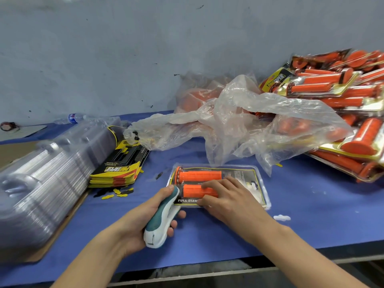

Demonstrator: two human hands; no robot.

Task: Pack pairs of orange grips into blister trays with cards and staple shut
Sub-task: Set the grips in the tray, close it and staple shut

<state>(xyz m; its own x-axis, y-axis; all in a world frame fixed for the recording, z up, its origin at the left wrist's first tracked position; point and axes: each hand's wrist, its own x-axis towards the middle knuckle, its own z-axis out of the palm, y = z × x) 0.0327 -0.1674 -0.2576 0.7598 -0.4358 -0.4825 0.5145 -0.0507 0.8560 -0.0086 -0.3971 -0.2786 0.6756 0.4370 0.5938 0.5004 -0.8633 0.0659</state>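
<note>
A clear blister tray lies on the blue table in front of me, holding two orange grips over a black and yellow card. My left hand grips a teal and white stapler, whose nose sits at the tray's front left corner. My right hand lies flat on the tray, fingers spread over the nearer grip and the card's front edge.
A long stack of empty clear trays lies at the left, with a pile of printed cards beside it. A crumpled plastic bag of loose orange grips sits behind the tray. Finished packs are heaped at the right.
</note>
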